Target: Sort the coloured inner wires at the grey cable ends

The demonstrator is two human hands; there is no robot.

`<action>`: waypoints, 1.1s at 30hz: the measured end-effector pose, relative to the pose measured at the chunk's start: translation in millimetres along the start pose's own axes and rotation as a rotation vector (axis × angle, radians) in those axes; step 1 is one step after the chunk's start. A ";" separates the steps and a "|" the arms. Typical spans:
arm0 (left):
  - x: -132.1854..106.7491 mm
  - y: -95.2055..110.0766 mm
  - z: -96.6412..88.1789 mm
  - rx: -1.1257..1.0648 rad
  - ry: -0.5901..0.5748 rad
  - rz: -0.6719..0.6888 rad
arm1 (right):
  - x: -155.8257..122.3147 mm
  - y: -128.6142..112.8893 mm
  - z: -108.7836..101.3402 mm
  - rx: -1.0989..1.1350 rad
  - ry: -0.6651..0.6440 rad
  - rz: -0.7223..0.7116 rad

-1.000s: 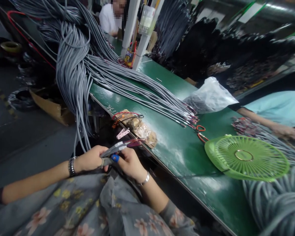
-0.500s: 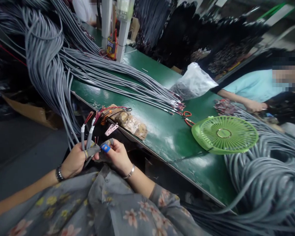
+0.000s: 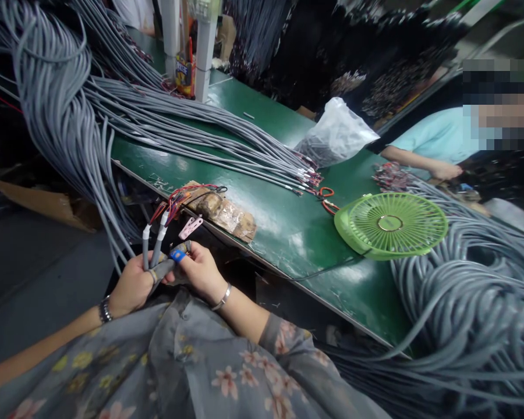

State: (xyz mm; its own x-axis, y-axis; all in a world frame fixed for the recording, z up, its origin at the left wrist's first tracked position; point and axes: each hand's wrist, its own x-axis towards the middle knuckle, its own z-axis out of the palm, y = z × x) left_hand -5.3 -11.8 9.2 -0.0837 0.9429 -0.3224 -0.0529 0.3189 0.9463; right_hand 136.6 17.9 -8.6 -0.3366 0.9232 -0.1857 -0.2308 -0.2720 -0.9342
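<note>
My left hand (image 3: 134,285) is closed around grey cables (image 3: 145,250), whose white-wrapped ends stand upright above the fist. Thin red, orange and dark wires (image 3: 174,203) fan out from those ends. Close beside it, my right hand (image 3: 203,272) is pinched shut at the left fingertips, with blue tape (image 3: 177,255) on its thumb. Whatever lies between its fingers is hidden. Grey wrapping covers some fingertips on both hands. A pink clip (image 3: 191,227) sits at the table edge just beyond the hands.
On the green table (image 3: 283,233) lie a taped block (image 3: 227,215), a long bundle of grey cables (image 3: 201,128), a clear plastic bag (image 3: 338,134) and a green fan (image 3: 393,224). More cable coils (image 3: 471,308) pile at right, near a co-worker's arm (image 3: 413,163).
The whole view has shifted slightly, so the table things appear further left and up. Short wire ends that showed between my hands are now out of sight. Both hands stay together, closed.
</note>
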 end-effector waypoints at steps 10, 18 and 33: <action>0.9 -8.4 -7.2 0.046 -0.062 0.019 | 1.7 -5.6 -4.9 0.062 -0.124 0.066; 0.1 -7.0 -4.4 0.015 -0.028 0.071 | -1.1 -1.3 2.5 0.097 -0.052 0.050; -0.3 7.4 -0.8 -0.001 -0.117 0.015 | -4.0 -2.7 4.7 0.096 0.043 0.026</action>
State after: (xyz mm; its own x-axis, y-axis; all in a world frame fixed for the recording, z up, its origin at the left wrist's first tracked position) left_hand -6.5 -9.8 16.2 0.0319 0.9525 -0.3029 -0.0534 0.3042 0.9511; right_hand 134.2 13.7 -3.8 -0.3042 0.9258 -0.2244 -0.3095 -0.3188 -0.8958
